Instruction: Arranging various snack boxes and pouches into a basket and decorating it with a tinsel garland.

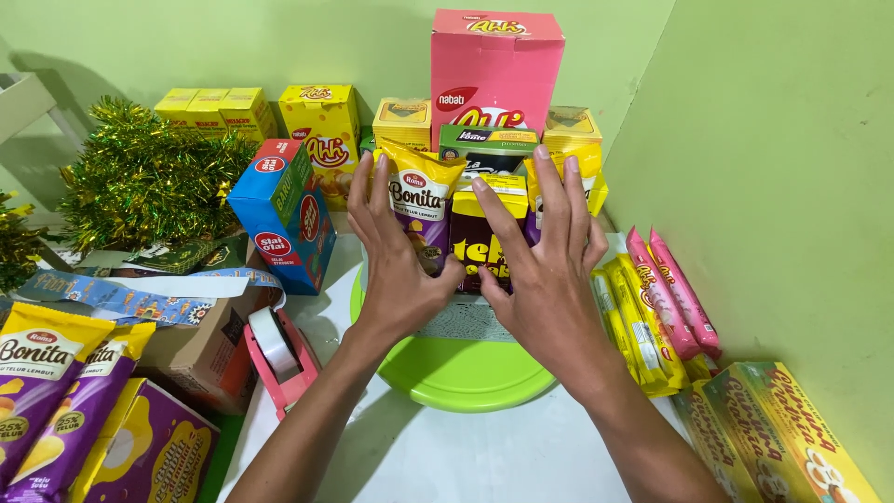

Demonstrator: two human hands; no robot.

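Observation:
My left hand [396,251] and my right hand [545,261] rest flat, fingers spread, against a row of upright snack bags standing on a lime green round tray [461,373]. The left palm presses a purple and yellow snack bag [421,191]. Under the right hand's fingers are a dark purple bag [475,244] and a yellow bag [596,186] behind it. The thumbs nearly meet in front of the dark purple bag. Neither hand closes around anything.
A tall pink box [495,70] and several yellow boxes [321,126] stand at the back wall. A blue box [284,214] leans left of the tray. A pink tape dispenser [275,354], gold-green tinsel [144,177], long yellow and pink packs [652,307] and purple bags [56,391] surround the tray.

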